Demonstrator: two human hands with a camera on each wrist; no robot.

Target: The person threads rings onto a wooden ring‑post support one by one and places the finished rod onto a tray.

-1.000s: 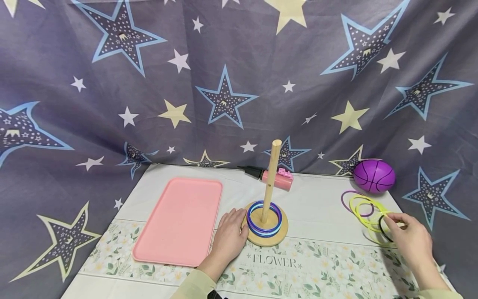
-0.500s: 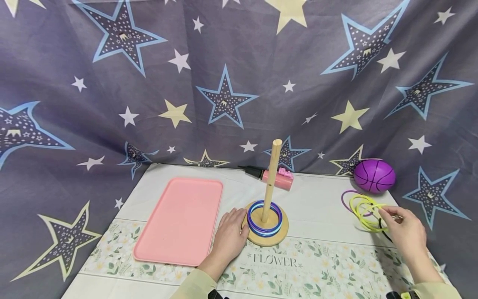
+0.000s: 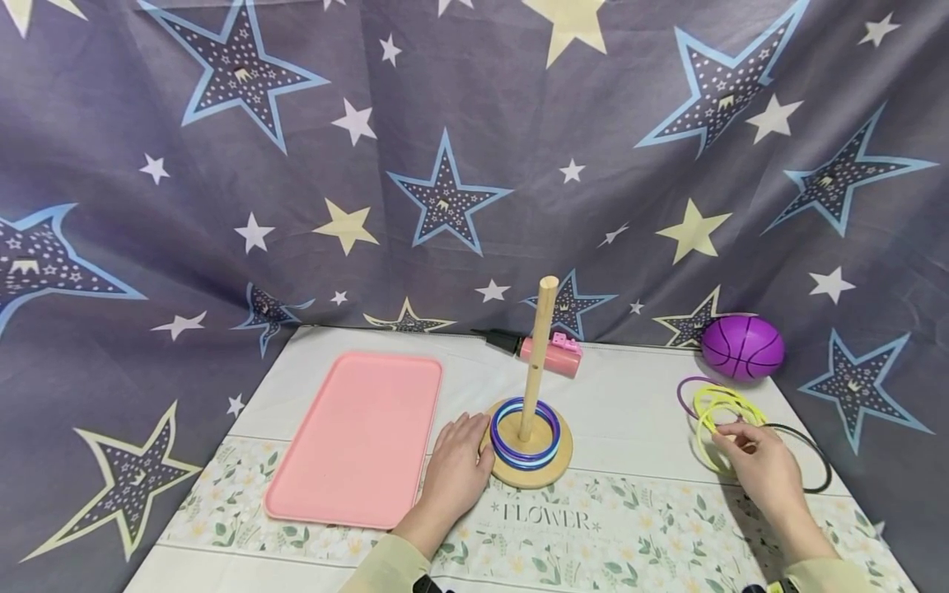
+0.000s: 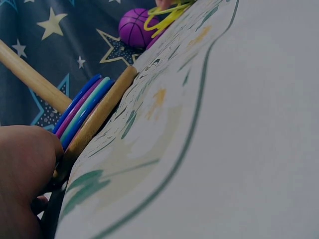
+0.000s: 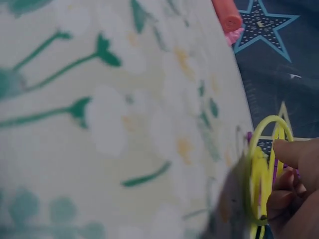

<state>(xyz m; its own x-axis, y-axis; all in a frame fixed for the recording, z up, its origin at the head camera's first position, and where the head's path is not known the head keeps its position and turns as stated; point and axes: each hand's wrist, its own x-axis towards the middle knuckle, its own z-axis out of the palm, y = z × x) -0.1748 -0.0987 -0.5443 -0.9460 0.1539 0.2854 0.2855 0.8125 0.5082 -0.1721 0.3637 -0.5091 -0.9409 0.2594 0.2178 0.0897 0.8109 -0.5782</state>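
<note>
A desk [image 3: 638, 412] covered with a white cloth printed with flowers is seen from above, backed by a grey curtain [image 3: 445, 165] patterned with stars.

At the centre stands a round wooden base [image 3: 528, 469] with an upright wooden peg [image 3: 538, 354]. Several blue and purple rings [image 3: 525, 432] are stacked flat on the base, threaded over the peg. The left hand [image 3: 455, 469] is laid on the desk with its fingers fairly straight, the fingertips touching the left edge of the base; nothing is gripped by it.

Left of that hand, a pink tray [image 3: 359, 436] lies flat on the desk, and nothing is seen in it.

At the right side of the desk, a loose bunch of yellow rings [image 3: 715, 408] lies beside a thin purple ring [image 3: 685, 391]. The right hand [image 3: 759, 465] is placed over the near edge of the bunch, and in the right wrist view its fingers [image 5: 291, 152] are seen curled around the yellow rings, so the grip is closed on them. A black ring [image 3: 811, 465] lies flat on the desk just right of that hand, partly hidden by it.

Behind the rings, a purple ball [image 3: 743, 347] rests at the back right corner against the curtain. Behind the peg, a pink pump [image 3: 552, 356] with a black nozzle lies on its side.
</note>
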